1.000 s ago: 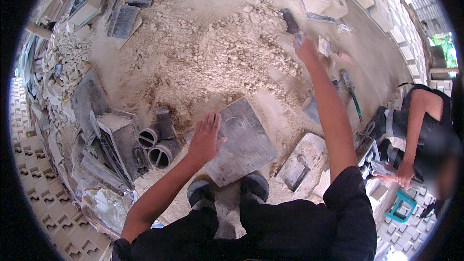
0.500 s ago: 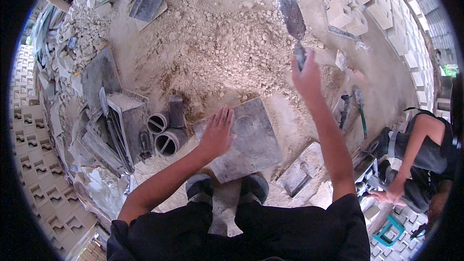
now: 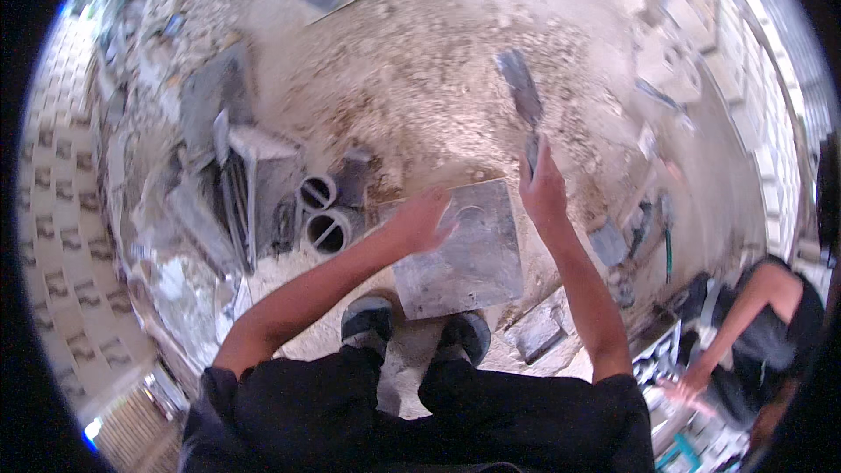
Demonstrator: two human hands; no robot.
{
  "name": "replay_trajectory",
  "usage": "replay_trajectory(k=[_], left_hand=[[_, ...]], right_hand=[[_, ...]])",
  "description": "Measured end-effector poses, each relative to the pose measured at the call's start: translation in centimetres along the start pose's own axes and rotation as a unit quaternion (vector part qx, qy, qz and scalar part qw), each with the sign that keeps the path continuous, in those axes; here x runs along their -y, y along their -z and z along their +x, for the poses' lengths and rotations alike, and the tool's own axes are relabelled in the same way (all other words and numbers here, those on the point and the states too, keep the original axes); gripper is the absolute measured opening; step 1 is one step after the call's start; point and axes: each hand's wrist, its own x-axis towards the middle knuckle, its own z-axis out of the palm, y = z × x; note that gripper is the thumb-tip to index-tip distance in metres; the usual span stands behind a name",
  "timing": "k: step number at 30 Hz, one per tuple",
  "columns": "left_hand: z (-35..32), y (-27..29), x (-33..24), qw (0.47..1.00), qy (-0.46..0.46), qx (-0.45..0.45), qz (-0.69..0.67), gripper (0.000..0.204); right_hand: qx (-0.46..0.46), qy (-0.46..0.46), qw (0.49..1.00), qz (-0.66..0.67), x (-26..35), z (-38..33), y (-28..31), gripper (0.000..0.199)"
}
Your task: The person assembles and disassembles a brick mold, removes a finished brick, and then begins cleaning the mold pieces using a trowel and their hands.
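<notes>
My right hand (image 3: 544, 188) is wrapped round the handle of a trowel (image 3: 520, 86). Its long grey blade points away from me, over pale crumbly material (image 3: 420, 79) heaped on the ground. My left hand (image 3: 422, 221) is over the left part of a square grey board (image 3: 469, 267) in front of my feet. The thumb stands apart from the fingers, and nothing shows in that hand. The fingers are slightly blurred and partly turned from view, so I cannot tell whether they touch the board.
Left of the board are two round tubes (image 3: 329, 233) and a dusty box-like form (image 3: 267, 144). Rubble lies farther left. A flat mould-like block (image 3: 534, 335) is at the right. A co-worker's hand (image 3: 692, 384) shows at the far right, near a teal stool (image 3: 679, 455). Pale blocks (image 3: 670, 61) stand at the back right.
My right hand has drawn the trowel back toward me. My left hand, earlier laid flat on the board, has its fingers less spread. The whole view has shifted and blurred.
</notes>
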Motion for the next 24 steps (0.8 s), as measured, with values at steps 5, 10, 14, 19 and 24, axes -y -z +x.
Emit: replay_trajectory(k=[5,10,14,19,24], left_hand=[[4.9,7.3,2.2,0.951,0.112,-0.289,-0.024,0.051],[12.4,9.8,10.2,0.89,0.228,-0.391,-0.049,0.042],[13.9,7.0,14.4,0.92,0.144,-0.355,0.089,0.04],[13.4,9.2,8.6,0.859,0.079,-0.496,-0.098,0.033],[13.1,9.7,5.5,0.887,0.166,-0.392,-0.181,0.027]], right_hand=[[0.195,-0.095,0.976,-0.012,2.3,1.0,1.2,0.053],[0.071,-0.115,0.985,0.106,2.4,-0.7,-0.1,0.05],[0.076,-0.141,0.976,0.15,3.2,-0.9,0.1,0.047],[-0.001,-0.215,0.958,0.192,2.6,-2.5,1.2,0.045],[-0.08,-0.173,0.977,0.094,0.0,-2.3,1.3,0.042]])
